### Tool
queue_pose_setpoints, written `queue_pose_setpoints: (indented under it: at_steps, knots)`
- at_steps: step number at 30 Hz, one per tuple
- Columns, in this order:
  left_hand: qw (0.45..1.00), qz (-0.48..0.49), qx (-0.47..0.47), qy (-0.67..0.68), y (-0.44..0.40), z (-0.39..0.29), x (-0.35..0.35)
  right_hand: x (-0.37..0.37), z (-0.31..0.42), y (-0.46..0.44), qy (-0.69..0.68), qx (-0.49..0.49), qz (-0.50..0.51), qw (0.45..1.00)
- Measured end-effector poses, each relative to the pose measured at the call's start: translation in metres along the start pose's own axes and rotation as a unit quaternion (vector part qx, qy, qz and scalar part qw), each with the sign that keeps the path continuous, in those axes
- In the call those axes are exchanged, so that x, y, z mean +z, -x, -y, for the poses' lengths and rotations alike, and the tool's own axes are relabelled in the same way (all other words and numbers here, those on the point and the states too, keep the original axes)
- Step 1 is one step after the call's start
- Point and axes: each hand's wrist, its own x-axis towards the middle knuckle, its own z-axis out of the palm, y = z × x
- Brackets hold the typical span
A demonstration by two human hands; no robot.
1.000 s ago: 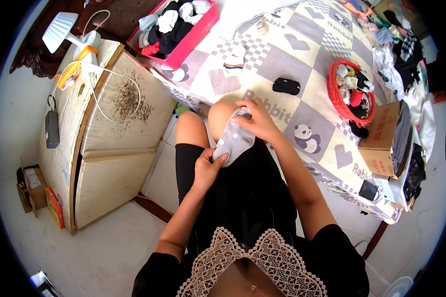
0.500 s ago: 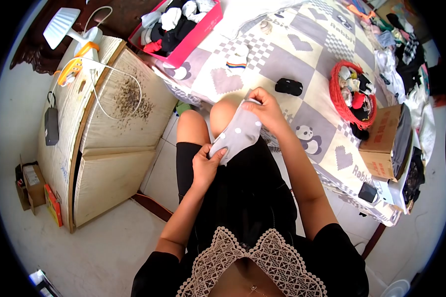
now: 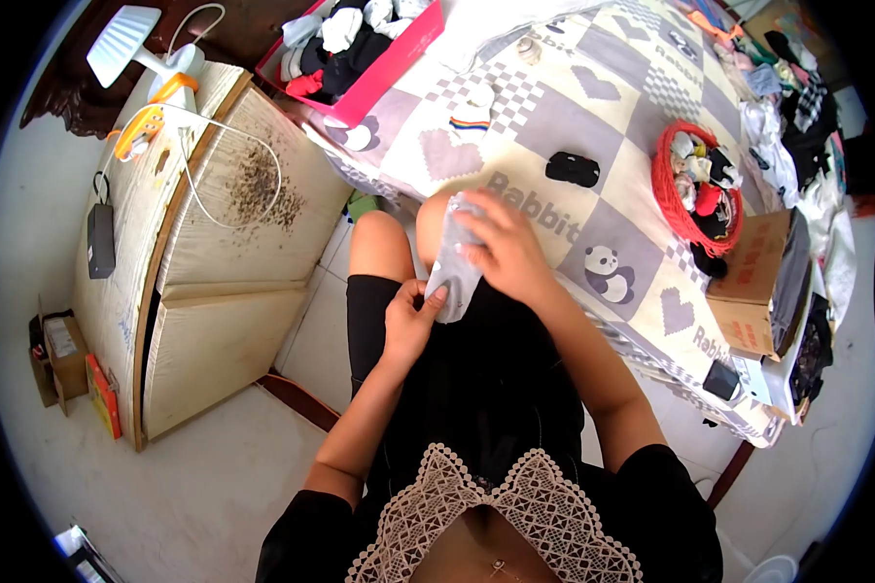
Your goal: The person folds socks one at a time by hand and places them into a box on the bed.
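Note:
A grey sock with white dots [image 3: 453, 260] is above my lap, now narrow and lengthwise. My left hand [image 3: 410, 316] pinches its lower end between thumb and fingers. My right hand [image 3: 506, 243] lies against the upper right side of the sock, slightly blurred, with its fingers apart. On the bed beyond my knees are a folded black sock bundle [image 3: 573, 169] and a white sock with rainbow stripes [image 3: 472, 112].
A pink box [image 3: 389, 66] of socks stands at the bed's far left. A red basket [image 3: 667, 185] of socks and a cardboard box [image 3: 749, 282] are at the right. The wooden cabinet [image 3: 228, 282] with a lamp [image 3: 124, 47] is on my left.
The sock was spread out and held at both ends; it is now narrower and more upright. My right hand has loosened its pinch and moved down onto the sock's side.

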Motion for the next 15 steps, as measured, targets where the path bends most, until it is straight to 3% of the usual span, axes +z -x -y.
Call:
queue_pose_setpoints:
  at_steps: [1, 2, 4, 6, 8, 9, 11, 15]
  knots:
    - [1.000, 0.001, 0.001, 0.000, -0.001, 0.000, -0.001, 0.002, 0.002, 0.006, 0.042, -0.036, 0.086, 0.995]
    - [1.000, 0.018, -0.009, 0.005, -0.002, 0.002, -0.003, 0.010, 0.000, 0.015, 0.046, 0.011, 0.123, 0.991]
    - [0.999, 0.035, -0.018, 0.009, -0.001, -0.006, -0.003, 0.012, -0.009, 0.020, 0.037, 0.031, 0.119, 0.992]
    - [0.989, 0.062, -0.090, 0.103, 0.004, -0.014, -0.002, 0.015, -0.019, 0.021, 0.028, 0.049, 0.115, 0.992]
    - [0.988, 0.072, -0.096, 0.097, 0.006, -0.016, -0.002, 0.020, -0.033, 0.021, -0.190, 0.128, 0.074, 0.971]
    - [0.987, 0.080, -0.102, 0.092, 0.006, -0.016, -0.001, 0.027, -0.042, 0.023, -0.189, 0.127, 0.073, 0.971]
    - [0.988, 0.074, -0.105, 0.089, 0.007, -0.019, 0.001, 0.040, -0.057, 0.027, -0.351, 0.292, 0.006, 0.890]
    - [0.990, 0.060, -0.084, 0.099, 0.008, -0.014, 0.006, 0.035, -0.055, 0.021, -0.329, 0.307, -0.006, 0.893]
